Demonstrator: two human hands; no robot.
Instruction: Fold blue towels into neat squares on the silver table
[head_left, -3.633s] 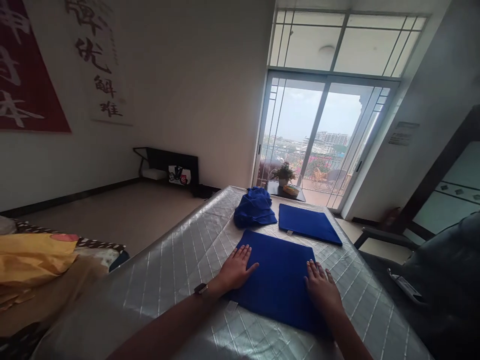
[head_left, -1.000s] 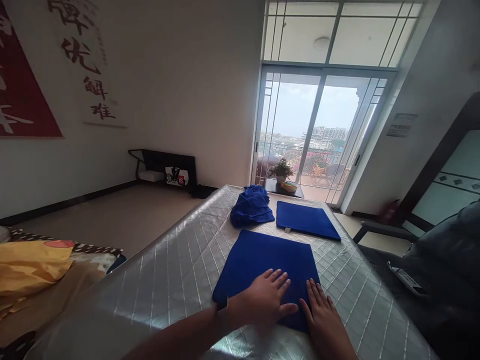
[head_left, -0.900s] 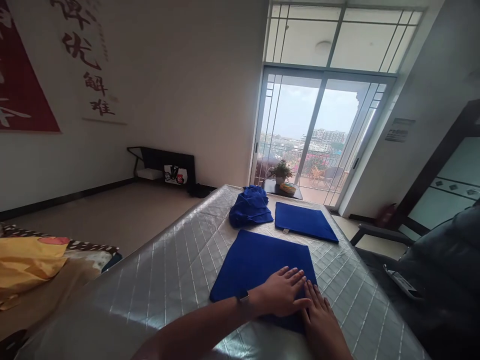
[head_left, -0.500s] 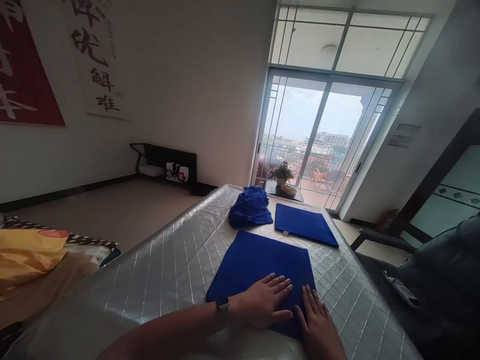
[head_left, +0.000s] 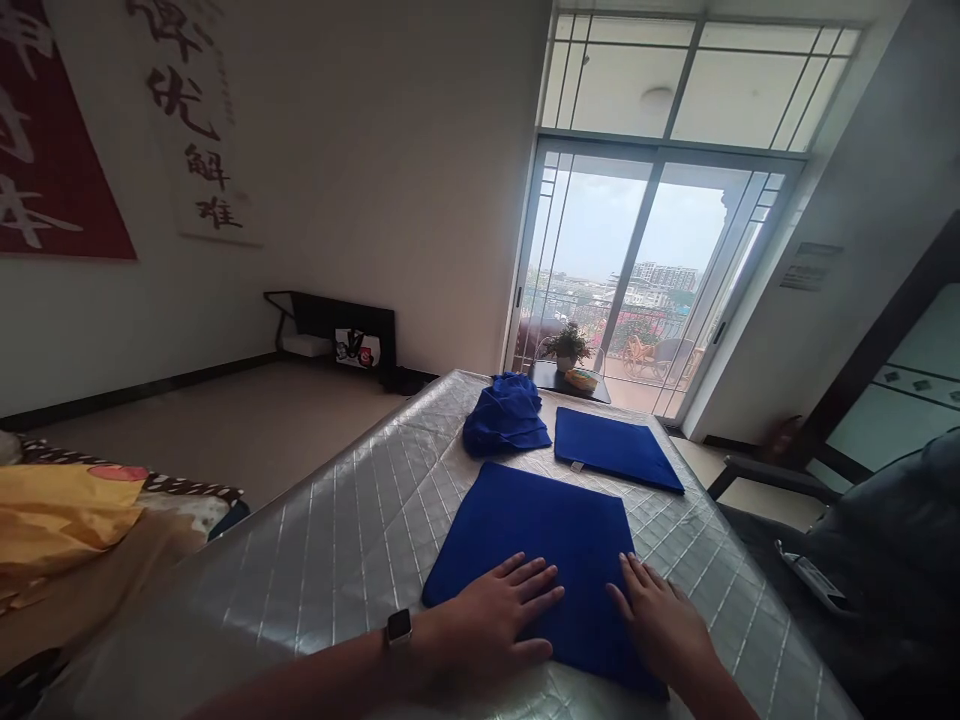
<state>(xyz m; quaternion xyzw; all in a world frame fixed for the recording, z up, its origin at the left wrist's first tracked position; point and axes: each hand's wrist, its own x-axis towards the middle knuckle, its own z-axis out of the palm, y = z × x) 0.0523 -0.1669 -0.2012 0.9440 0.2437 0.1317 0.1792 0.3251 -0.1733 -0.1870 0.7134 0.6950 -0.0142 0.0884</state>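
A folded blue cloth [head_left: 555, 520] lies flat on the table in front of me. My left hand [head_left: 499, 610], with a watch on its wrist, rests on the cloth's near left part, fingers stretched out. At the cloth's right edge lies my right hand [head_left: 664, 615], its fingers straight and touching that edge. Beyond, to the right, is a second flat folded blue cloth [head_left: 619, 450] with a small white tag. A crumpled pile of blue cloth [head_left: 506, 415] sits at the far end of the table, left of the second one.
A silver quilted cover [head_left: 337, 550] spreads over the table. On the right stands a dark armchair [head_left: 892, 530]; yellow and brown fabric [head_left: 67, 520] lies at the lower left. Past the table's far end are a potted plant [head_left: 568, 345] and a sliding glass door [head_left: 660, 260].
My left hand has slid left over the cloth. My right hand has shifted right and slightly up along its edge, so the hands are further apart and more of the near edge shows.
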